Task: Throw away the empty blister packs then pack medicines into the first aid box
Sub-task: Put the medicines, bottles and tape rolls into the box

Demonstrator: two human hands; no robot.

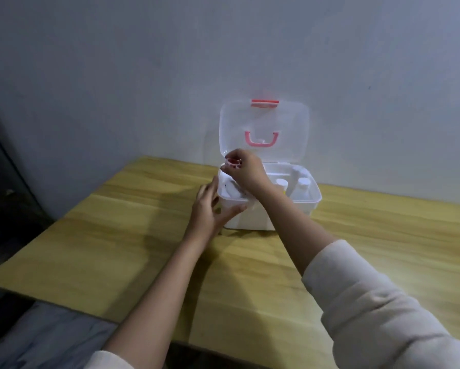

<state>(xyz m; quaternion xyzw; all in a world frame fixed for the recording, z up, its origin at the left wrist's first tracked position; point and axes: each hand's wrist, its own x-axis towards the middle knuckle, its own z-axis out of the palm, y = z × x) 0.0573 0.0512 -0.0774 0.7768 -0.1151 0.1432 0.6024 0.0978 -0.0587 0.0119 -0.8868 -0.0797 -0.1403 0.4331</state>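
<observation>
A white first aid box (252, 221) stands open on the wooden table, its clear lid (290, 129) with a pink handle leaning back against the wall. My right hand (247, 170) hovers over the box's left end, fingers pinched on a small blister pack with red pills (232, 163). My left hand (210, 207) rests against the box's left front corner, thumb on the rim, steadying it. Two white bottles (303, 183) stand upright in the right side of the box. A white item lies in the left part, half hidden by my right hand.
The wooden table (117, 235) reaches left and toward me, its near edge at the bottom. A pale wall stands right behind the box. Dark furniture and grey fabric lie past the table's left edge.
</observation>
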